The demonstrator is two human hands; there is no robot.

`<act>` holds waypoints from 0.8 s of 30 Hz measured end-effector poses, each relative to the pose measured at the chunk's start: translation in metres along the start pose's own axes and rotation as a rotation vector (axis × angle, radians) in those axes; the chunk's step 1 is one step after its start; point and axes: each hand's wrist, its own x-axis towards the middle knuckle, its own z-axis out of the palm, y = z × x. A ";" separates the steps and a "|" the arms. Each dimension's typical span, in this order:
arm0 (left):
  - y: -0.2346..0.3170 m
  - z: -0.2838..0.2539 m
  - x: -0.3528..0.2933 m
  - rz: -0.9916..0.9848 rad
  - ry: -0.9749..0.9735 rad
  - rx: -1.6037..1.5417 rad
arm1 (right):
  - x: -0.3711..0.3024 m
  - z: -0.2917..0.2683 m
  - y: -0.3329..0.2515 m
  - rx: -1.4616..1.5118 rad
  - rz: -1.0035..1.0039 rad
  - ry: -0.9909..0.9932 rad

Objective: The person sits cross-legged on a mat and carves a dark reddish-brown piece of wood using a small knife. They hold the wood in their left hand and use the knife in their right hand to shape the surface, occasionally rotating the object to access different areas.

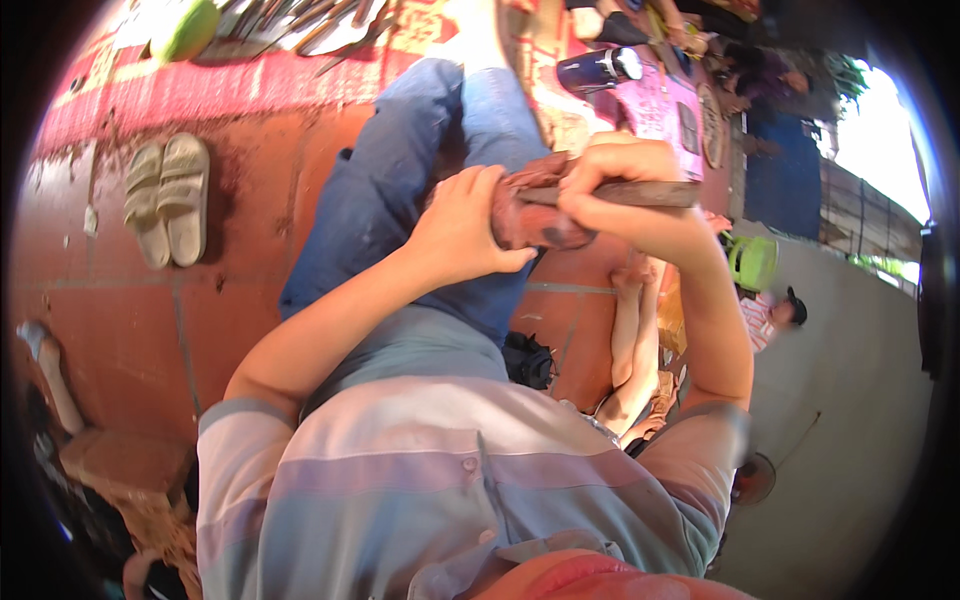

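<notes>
Left hand [462, 222] gripped lumpy reddish-brown piece [520, 224], upper centre of frame, over blue jeans [375, 185]. Right hand [612, 178] clamped on dark brown bar-like tool [652, 194], which lay across piece. Beige sandals [168, 200] sat on tile floor [235, 335], left. Slim tools [352, 48] lay upper left, by green round object [185, 30].

Sandal side: red tile floor [240, 325] leaves a passage between the 2 sandals [168, 200] and the blue jeans [370, 220].
Between left hand [460, 225] and right hand [620, 180]: filled by a reddish-brown piece [530, 222] and a brown bar [650, 194].
Right forearm [705, 270] side: another person's bare legs [635, 350] narrow the gap.
Far mat: metal tools [310, 22], 1 green fruit [185, 28] and 1 dark cup [588, 72] obstruct reaching.
</notes>
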 end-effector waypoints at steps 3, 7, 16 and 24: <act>-0.009 0.005 0.007 0.096 0.056 -0.020 | 0.000 -0.007 -0.001 0.031 -0.012 -0.139; -0.005 0.011 0.005 0.052 -0.002 0.023 | -0.004 -0.006 0.010 0.020 -0.125 -0.157; -0.003 0.005 0.005 0.070 0.029 0.005 | 0.000 -0.006 0.000 0.035 0.021 -0.060; -0.010 0.007 0.002 0.104 0.052 -0.019 | -0.009 0.004 0.010 0.061 0.070 0.059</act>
